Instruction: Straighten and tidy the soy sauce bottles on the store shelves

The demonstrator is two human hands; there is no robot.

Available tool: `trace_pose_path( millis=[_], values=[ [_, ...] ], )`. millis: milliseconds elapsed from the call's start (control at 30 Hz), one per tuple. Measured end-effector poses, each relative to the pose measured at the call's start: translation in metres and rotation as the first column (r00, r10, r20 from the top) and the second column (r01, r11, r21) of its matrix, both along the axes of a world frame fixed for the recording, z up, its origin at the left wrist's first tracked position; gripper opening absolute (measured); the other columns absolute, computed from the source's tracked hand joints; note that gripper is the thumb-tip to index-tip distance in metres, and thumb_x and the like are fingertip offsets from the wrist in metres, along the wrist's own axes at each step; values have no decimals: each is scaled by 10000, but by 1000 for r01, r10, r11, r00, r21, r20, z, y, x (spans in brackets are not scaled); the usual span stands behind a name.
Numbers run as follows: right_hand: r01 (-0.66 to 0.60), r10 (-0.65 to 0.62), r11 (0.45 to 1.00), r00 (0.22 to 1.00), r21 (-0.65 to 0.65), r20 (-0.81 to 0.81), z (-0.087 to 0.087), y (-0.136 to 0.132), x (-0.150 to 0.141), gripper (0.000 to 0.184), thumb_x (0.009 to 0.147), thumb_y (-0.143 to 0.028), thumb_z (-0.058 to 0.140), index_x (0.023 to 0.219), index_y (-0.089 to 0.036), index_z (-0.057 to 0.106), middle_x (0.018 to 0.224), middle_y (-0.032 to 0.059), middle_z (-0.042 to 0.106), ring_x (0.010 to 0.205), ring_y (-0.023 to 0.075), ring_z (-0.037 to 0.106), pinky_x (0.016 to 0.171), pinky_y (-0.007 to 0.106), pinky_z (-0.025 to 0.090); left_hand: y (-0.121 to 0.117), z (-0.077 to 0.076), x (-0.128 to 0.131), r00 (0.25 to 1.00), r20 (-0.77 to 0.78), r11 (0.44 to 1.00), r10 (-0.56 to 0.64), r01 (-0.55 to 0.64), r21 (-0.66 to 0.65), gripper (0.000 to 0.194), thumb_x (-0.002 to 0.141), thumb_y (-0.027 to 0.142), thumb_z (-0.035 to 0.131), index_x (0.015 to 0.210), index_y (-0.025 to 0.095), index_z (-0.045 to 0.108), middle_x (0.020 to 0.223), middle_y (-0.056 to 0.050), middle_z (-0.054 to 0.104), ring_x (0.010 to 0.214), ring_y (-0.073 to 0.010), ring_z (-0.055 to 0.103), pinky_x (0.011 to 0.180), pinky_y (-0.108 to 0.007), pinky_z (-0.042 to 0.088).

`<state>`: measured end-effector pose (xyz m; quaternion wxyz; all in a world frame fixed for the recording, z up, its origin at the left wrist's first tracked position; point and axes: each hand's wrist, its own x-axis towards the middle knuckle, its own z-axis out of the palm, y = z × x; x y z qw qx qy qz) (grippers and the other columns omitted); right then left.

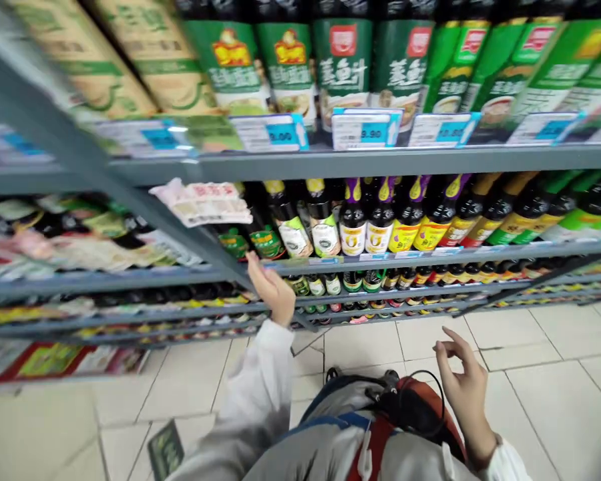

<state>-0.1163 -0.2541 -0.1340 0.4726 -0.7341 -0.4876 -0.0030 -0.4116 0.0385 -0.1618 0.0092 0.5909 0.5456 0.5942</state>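
My left hand (274, 292) reaches to the shelf, fingers stretched out beside the grey upright post (180, 230), holding nothing I can see. Whether it touches the post or shelf edge, I cannot tell. Just beyond its fingertips stand dark bottles with green labels (266, 240). To their right are bottles with white labels (325, 234) and a pair with purple necks (353, 230). Above hangs a torn paper sign (205, 202) with red print. My right hand (465, 377) is raised over the floor, fingers loosely bent and apart, with nothing visible in it.
On the upper shelf, green-labelled bottles (343, 67) and tan cartons (155, 60) stand behind price tags (366, 128). Lower shelves hold more bottles (353, 280). A red-edged display (60, 359) is at lower left, and a dark green sign (165, 449) lies over the tiled floor (525, 344).
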Motion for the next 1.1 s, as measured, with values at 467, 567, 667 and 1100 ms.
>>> trace_pose_path(
  millis=[467, 567, 667, 1100],
  values=[
    [463, -467, 884, 883, -71, -47, -20, -141, 47, 315, 997, -380, 602, 1225, -170, 654, 750, -10, 677, 653, 101, 627, 522, 145, 483, -122, -103, 198, 630, -370, 727, -683, 533, -433, 353, 1010, 262, 441, 1298, 157, 617, 1490, -171, 525, 1358, -321, 541, 1104, -461, 484],
    [540, -542, 840, 840, -55, -27, -13, -186, 98, 332, 990, -414, 603, 1210, -174, 668, 763, -2, 682, 649, 105, 618, 484, 154, 453, -144, -110, 256, 613, -356, 689, -705, 472, -551, 321, 992, 270, 464, 1235, 162, 645, 1346, -148, 643, 1228, -307, 629, 1011, -419, 532],
    [616, -616, 786, 787, -44, 18, -1, -241, 153, 364, 981, -452, 604, 1214, -182, 676, 794, 9, 703, 685, 115, 641, 521, 173, 458, -173, -115, 310, 622, -347, 658, -702, 380, -650, 297, 979, 275, 482, 1179, 154, 666, 1223, -138, 697, 1114, -299, 676, 907, -383, 551],
    [802, -814, 580, 569, -141, -115, -2, -370, 305, 558, 905, -616, 631, 1238, -172, 688, 817, 43, 718, 717, 172, 655, 605, 247, 465, -231, -102, 420, 595, -447, 650, -668, 173, -740, 355, 990, 335, 451, 1162, 135, 689, 1209, -156, 702, 1028, -302, 689, 833, -370, 519]
  ],
)
